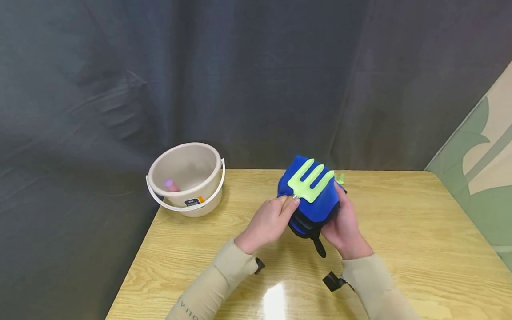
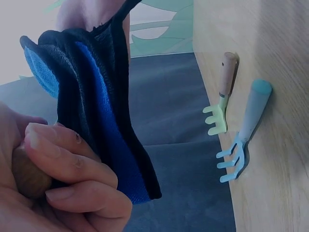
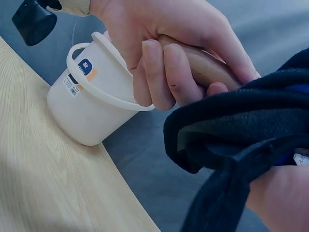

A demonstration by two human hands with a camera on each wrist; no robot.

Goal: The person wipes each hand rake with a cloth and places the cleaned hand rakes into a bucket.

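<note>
Two beige-sleeved forearms reach in from the near edge over the wooden table (image 1: 400,231), which fills the lower half of the head view in front of a dark curtain (image 1: 240,66). At the table's far left corner stands a cream bucket (image 1: 188,175) with its white handle hanging down the front, a small label on its side and something pink lying inside. Near the middle of the far edge, both hands meet around a blue cloth (image 1: 316,202) edged in black, bunched up and held above the table. The right hand (image 1: 346,222) cups the cloth from its right side, fingers curled round the fabric, a black loop hanging down beneath it. The left hand (image 1: 268,220) comes in from the left with the wrist roughly level, its fingers (image 3: 164,72) curled tight round the wooden handle (image 3: 205,65) of a light green hand fork (image 1: 310,182), whose tines lie across the top of the cloth and point away from the person. In the left wrist view, two more small tools lie on the table well apart from the hands: a green fork with a wooden handle (image 2: 221,94) and, just beside it, a pale blue rake (image 2: 244,130).
</note>
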